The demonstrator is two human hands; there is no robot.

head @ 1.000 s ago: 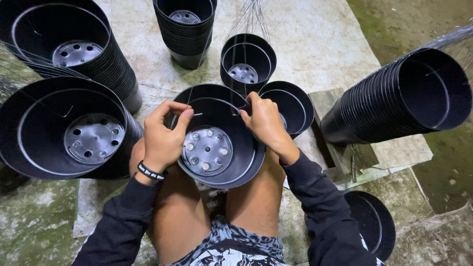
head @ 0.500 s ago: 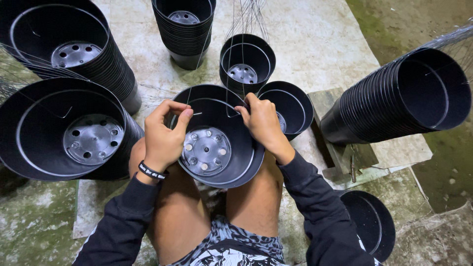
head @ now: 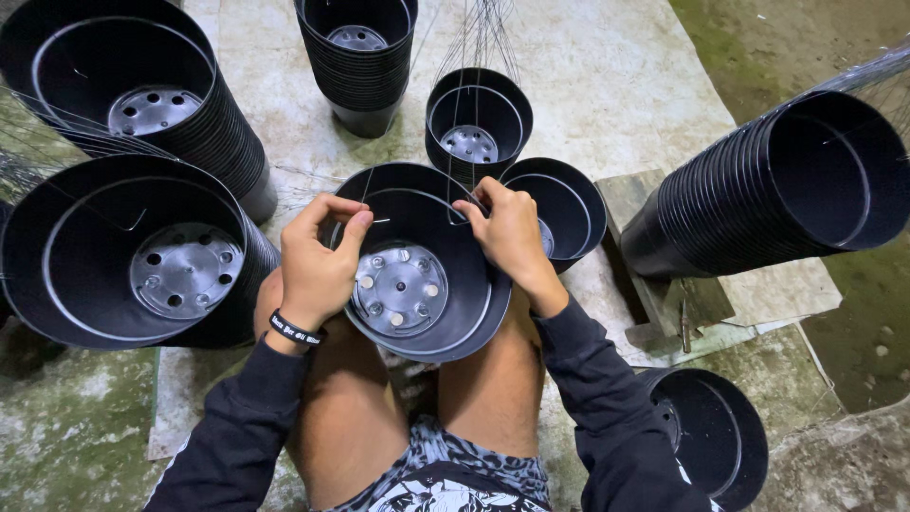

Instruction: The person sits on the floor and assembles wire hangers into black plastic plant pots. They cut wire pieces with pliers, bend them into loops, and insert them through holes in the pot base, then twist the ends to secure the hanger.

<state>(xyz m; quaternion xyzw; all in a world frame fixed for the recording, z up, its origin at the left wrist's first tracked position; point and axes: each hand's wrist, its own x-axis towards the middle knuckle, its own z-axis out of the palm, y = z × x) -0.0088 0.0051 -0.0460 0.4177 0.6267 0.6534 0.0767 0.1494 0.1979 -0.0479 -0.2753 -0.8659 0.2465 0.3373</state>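
Seated among stacked pots, a worker's left hand (head: 318,261) and right hand (head: 507,232) pinch thin wire (head: 417,192), fingers closed, across a black plastic pot (head: 417,284) between the knees.

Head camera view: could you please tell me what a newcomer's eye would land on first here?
First, the black plastic pot at the centre, resting between the person's knees, with the left hand and right hand pinching thin wire at its rim. Next, the stacks of nested black pots around it: one stack lying on its side at the right, another at the left.
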